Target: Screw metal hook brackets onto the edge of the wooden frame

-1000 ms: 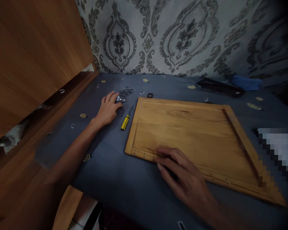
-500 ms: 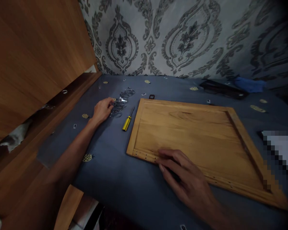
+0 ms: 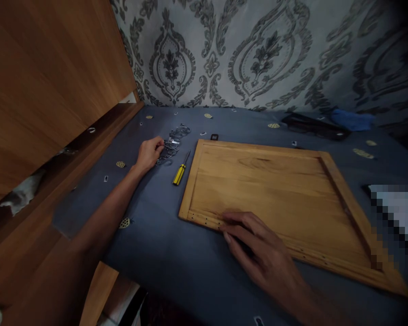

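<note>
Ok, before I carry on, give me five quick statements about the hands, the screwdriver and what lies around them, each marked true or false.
1. The right hand touches the near edge of the framed wooden panel. True.
2. The yellow-and-black screwdriver lies just left of that panel. True.
3. The left hand is on the screwdriver. False: it is at the small metal pieces.
4. The screwdriver's shaft points toward the person. False: it points away, toward the patterned backdrop.
5. A blue cloth lies beyond the panel, far right. True.
</note>
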`<state>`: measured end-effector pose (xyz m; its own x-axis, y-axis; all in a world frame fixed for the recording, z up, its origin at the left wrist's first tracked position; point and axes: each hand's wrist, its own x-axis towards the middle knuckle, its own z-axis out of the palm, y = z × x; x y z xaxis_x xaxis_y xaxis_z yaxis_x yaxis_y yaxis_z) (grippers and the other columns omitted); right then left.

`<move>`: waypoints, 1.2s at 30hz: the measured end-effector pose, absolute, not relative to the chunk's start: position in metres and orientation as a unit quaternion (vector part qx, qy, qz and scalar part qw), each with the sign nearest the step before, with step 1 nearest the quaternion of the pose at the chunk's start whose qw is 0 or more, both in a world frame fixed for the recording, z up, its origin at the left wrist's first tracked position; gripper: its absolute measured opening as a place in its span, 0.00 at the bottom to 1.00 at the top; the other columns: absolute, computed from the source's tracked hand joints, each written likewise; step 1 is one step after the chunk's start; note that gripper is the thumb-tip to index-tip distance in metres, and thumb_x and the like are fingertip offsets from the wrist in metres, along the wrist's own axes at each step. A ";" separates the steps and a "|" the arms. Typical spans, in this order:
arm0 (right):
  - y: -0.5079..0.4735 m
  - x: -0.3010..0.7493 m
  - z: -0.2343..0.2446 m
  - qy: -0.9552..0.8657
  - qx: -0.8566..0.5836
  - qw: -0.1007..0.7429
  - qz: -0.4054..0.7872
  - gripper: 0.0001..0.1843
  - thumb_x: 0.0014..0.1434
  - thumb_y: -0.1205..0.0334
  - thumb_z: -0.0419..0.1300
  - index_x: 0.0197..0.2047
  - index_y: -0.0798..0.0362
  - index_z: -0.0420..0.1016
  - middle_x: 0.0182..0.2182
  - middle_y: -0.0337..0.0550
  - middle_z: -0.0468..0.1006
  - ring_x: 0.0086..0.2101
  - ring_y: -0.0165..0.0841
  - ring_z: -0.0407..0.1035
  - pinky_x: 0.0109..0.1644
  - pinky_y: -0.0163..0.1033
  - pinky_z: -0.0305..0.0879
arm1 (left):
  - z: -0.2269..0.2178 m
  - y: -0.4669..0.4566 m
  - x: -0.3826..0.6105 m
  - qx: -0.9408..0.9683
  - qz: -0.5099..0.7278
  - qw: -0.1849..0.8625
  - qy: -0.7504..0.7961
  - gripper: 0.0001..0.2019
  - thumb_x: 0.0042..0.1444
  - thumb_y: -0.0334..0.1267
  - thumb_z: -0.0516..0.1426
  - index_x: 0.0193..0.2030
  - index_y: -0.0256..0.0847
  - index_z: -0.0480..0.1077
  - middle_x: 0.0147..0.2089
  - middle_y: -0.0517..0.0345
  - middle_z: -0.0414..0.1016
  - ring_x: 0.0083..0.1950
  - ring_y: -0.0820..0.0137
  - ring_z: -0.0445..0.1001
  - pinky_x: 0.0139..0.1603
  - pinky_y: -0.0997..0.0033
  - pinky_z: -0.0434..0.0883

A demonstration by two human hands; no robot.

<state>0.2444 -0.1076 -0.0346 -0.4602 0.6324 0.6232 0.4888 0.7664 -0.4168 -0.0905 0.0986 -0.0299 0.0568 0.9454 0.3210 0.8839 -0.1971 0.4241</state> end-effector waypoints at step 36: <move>-0.106 0.242 -0.033 -0.840 -0.325 0.416 0.130 0.10 0.72 0.72 0.58 0.46 0.50 0.78 0.44 0.47 0.83 0.44 0.36 0.81 0.47 0.42 0.82 | 0.013 0.060 -0.091 0.707 0.384 0.087 0.587 0.09 0.62 0.33 0.54 0.45 0.38 0.74 0.37 0.57 0.79 0.34 0.69 0.77 0.40 0.71 0.72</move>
